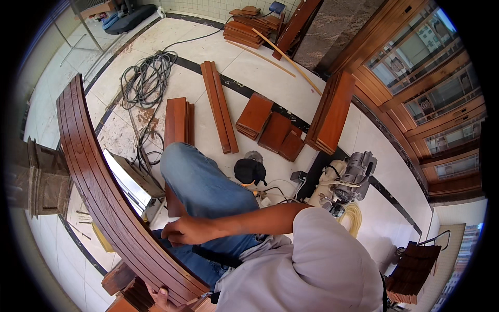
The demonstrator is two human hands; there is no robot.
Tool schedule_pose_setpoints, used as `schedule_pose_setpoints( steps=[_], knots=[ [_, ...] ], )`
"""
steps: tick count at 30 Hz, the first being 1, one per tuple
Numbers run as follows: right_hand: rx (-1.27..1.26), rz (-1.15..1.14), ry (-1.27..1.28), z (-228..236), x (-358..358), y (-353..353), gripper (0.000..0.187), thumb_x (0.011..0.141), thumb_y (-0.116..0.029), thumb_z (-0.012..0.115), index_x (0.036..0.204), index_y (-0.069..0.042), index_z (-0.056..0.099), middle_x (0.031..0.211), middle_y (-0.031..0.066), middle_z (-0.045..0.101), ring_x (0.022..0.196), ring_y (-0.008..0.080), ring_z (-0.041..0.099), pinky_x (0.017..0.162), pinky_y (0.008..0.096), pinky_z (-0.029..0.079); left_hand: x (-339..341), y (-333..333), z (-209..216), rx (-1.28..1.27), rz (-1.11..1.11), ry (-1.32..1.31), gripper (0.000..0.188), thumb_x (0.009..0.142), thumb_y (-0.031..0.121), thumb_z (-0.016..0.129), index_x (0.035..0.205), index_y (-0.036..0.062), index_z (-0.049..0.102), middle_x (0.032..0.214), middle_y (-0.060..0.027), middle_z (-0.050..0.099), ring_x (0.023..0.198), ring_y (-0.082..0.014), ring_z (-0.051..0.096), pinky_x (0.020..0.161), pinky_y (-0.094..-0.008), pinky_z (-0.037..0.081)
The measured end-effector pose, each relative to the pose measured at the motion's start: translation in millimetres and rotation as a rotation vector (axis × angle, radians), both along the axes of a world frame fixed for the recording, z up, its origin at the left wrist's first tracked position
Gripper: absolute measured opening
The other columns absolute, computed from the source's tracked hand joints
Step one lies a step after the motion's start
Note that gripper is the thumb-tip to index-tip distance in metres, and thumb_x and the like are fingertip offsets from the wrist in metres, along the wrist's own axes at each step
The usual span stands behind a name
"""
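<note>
A long reddish-brown wooden panel [112, 192] of several parallel slats stretches across the left side, its near end by my lap. At that near end my left hand [165, 300] grips the panel, with the thumb on its face and the other fingers mostly hidden. My right hand [187, 230] hovers over my jeans beside the panel's inner edge. Its fingers are curled closed, and whatever they may hold is hidden. A dark strap-like strip [215, 256] lies across my lap.
Wood boards [178, 122] and short planks [254, 115] lie ahead on the tiles. A coiled cable [148, 78] sits far left, a compressor-like machine [353, 177] to the right, a black cap-like item [249, 170] by my knee. A stone pillar [44, 179] stands behind the panel.
</note>
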State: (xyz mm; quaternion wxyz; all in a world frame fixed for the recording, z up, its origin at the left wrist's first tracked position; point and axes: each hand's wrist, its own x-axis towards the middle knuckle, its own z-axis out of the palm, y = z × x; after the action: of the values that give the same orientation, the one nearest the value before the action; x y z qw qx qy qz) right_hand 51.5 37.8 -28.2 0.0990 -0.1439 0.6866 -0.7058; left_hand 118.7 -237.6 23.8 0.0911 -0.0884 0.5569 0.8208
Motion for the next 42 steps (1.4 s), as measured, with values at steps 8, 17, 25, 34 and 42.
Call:
schedule_pose_setpoints(
  steps=[8,17,25,34,42],
  knots=[
    [-0.283,-0.147,-0.177,9,152,12,0.049,0.094,-0.020,0.081,0.132,-0.004,0.055,0.118,0.0067,0.061,0.112,0.0174,0.058,0.100,0.0361,0.049,-80,146,0,0.113,-0.488,0.030,0.080,0.078,0.025,0.082,0.143,-0.0078,0.048,0.125,-0.0174,0.067,0.108,-0.0258,0.069,0.097,-0.0356,0.056],
    [-0.847,-1.235,0.029,32,148,74,0.064,0.098,-0.005,0.067,0.154,-0.005,0.039,0.148,0.0105,0.051,0.138,0.0218,0.050,0.117,0.0407,0.041,-64,330,31,0.158,-0.933,0.017,0.060,0.091,0.021,0.073,0.143,-0.0050,0.055,0.128,-0.0133,0.069,0.113,-0.0233,0.067,0.103,-0.0336,0.049],
    [-0.918,-1.505,0.282,30,181,218,0.049,0.099,-0.009,0.062,0.147,-0.008,0.049,0.142,0.0079,0.059,0.132,0.0256,0.057,0.112,0.0490,0.048,-95,351,13,-0.805,-0.807,1.305,0.034,0.096,0.017,0.070,0.123,-0.0029,0.069,0.119,-0.0183,0.072,0.120,-0.0384,0.063,0.109,-0.0488,0.046],
    [-0.891,-1.741,0.287,-29,234,347,0.030,0.094,-0.013,0.071,0.122,-0.008,0.063,0.126,0.0047,0.066,0.119,0.0204,0.062,0.107,0.0406,0.052,-110,227,-41,-1.151,-0.756,1.402,0.037,0.090,0.016,0.060,0.124,0.0051,0.072,0.136,-0.0088,0.068,0.135,-0.0317,0.055,0.123,-0.0536,0.028],
    [-1.021,-1.701,0.412,-74,246,468,0.027,0.096,-0.010,0.068,0.120,-0.002,0.060,0.123,0.0099,0.065,0.117,0.0267,0.062,0.109,0.0441,0.054,-108,225,-44,-1.102,-0.649,1.355,0.035,0.088,0.014,0.057,0.117,0.0048,0.074,0.131,-0.0091,0.071,0.133,-0.0309,0.057,0.121,-0.0521,0.030]
  ],
)
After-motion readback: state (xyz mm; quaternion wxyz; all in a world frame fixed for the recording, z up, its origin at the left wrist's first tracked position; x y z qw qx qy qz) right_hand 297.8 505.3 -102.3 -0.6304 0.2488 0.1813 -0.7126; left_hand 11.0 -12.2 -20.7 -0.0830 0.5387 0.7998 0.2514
